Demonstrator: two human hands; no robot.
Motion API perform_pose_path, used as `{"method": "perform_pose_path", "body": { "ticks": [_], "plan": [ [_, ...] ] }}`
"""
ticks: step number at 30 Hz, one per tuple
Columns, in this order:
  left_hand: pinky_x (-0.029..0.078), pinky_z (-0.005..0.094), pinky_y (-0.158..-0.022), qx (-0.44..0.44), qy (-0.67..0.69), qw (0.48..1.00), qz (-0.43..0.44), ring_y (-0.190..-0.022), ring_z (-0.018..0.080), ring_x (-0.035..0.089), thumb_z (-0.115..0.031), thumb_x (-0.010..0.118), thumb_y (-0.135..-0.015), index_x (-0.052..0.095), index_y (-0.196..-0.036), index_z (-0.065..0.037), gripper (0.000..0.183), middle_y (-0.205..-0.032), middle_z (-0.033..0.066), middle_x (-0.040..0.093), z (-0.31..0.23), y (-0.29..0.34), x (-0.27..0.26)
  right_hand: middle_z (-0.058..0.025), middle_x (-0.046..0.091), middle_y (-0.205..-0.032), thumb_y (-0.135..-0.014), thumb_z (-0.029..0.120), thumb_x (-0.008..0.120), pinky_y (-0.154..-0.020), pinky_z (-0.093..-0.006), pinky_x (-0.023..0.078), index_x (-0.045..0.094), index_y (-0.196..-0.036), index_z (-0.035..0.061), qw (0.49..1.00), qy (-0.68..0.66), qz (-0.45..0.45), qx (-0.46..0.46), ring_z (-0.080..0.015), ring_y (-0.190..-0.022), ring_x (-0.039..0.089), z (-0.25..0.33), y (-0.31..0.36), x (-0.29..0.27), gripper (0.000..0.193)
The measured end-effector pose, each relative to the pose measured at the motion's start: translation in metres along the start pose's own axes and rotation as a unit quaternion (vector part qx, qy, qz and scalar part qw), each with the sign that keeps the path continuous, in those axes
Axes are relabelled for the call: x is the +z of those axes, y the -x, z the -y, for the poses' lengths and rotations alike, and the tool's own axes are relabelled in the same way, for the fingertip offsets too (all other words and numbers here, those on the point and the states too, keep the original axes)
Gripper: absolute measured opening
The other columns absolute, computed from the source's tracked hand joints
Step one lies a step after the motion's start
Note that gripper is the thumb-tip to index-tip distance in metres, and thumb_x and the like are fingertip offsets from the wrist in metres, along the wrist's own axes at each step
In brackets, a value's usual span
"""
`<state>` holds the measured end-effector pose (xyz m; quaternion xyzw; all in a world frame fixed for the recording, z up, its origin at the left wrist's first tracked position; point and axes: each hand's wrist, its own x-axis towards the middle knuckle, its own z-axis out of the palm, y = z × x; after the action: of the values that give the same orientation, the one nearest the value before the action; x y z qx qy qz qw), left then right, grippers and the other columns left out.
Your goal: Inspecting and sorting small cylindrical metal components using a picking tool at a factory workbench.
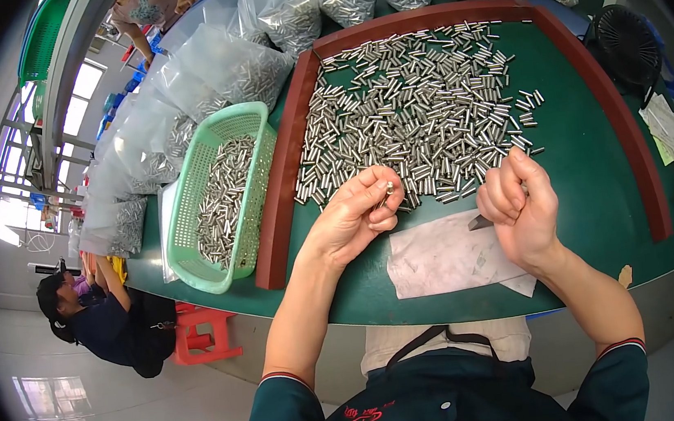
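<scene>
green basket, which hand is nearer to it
Left. The left hand is to the right of the basket, with a red-brown rail between them; the right hand is much farther right, by the cloth.

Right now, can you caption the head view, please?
Left fingers pinch a metal pin near scattered pins on a green tabletop.

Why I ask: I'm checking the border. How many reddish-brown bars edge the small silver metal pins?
3: the left bar beside the mint-green perforated plastic basket, the far bar before the clear plastic bags, and the right bar near the black round fan. None seems hidden.
</scene>
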<state>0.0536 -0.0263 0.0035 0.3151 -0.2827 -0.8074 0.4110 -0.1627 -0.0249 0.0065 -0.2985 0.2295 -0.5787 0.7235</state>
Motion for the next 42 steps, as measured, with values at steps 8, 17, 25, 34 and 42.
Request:
{"method": "perform_pose_path", "body": {
  "ticks": [8, 17, 25, 34, 42],
  "plan": [
    [0.031, 0.0184, -0.047, 0.058, -0.3, 0.951, -0.049, -0.053, 0.0046, 0.039, -0.012, 0.049, -0.085, 0.052, -0.086, -0.001, 0.011, -0.068, 0.0015, 0.052, 0.013, 0.0, 0.021, 0.001, 0.025, -0.041, -0.089, 0.025, 0.035, -0.038, -0.0228, 0.016, 0.026, -0.048, 0.0113, 1.0, -0.004, 0.008, 0.0, -0.0074, -0.038, 0.017, 0.001, -0.001, 0.0, 0.044],
    [0.033, 0.0294, -0.042, 0.19, -0.714, 0.673, -0.024, -0.043, 0.0169, 0.041, -0.006, 0.064, -0.067, 0.055, -0.078, -0.003, 0.015, -0.049, 0.0046, 0.038, 0.032, 0.002, 0.036, 0.0009, 0.027, -0.042, -0.089, 0.022, 0.032, -0.038, -0.0229, 0.017, 0.028, -0.048, 0.0104, 1.0, -0.006, 0.028, -0.007, -0.0071, -0.039, 0.019, -0.004, -0.001, -0.003, 0.043],
    [0.033, 0.0288, -0.041, 0.204, -0.707, 0.677, -0.015, -0.042, 0.0157, 0.04, -0.003, 0.063, -0.067, 0.056, -0.069, -0.002, 0.007, -0.049, 0.0048, 0.041, 0.04, -0.001, 0.035, 0.0014, 0.025, -0.04, -0.089, 0.024, 0.027, -0.039, -0.0244, 0.017, 0.026, -0.048, 0.012, 0.999, 0.006, 0.048, -0.006, -0.0084, -0.037, 0.015, -0.014, 0.002, -0.002, 0.043],
    [0.033, 0.0277, -0.04, 0.2, -0.715, 0.669, -0.024, -0.041, 0.0149, 0.041, -0.002, 0.063, -0.067, 0.056, -0.067, -0.001, 0.007, -0.048, 0.0052, 0.042, 0.04, -0.001, 0.038, 0.0008, 0.025, -0.04, -0.09, 0.024, 0.026, -0.039, -0.0246, 0.017, 0.026, -0.047, 0.0117, 0.998, -0.008, 0.059, 0.011, -0.0087, -0.037, 0.015, -0.015, 0.001, -0.004, 0.045],
    [0.032, 0.0273, -0.039, 0.201, -0.713, 0.671, -0.032, -0.041, 0.0146, 0.041, -0.001, 0.064, -0.066, 0.055, -0.066, -0.001, 0.008, -0.048, 0.0054, 0.042, 0.042, -0.001, 0.039, 0.001, 0.025, -0.041, -0.09, 0.025, 0.026, -0.038, -0.0245, 0.016, 0.026, -0.047, 0.0118, 0.999, -0.007, 0.04, 0.014, -0.0085, -0.037, 0.015, -0.013, 0.002, -0.001, 0.045]
  ]
}}
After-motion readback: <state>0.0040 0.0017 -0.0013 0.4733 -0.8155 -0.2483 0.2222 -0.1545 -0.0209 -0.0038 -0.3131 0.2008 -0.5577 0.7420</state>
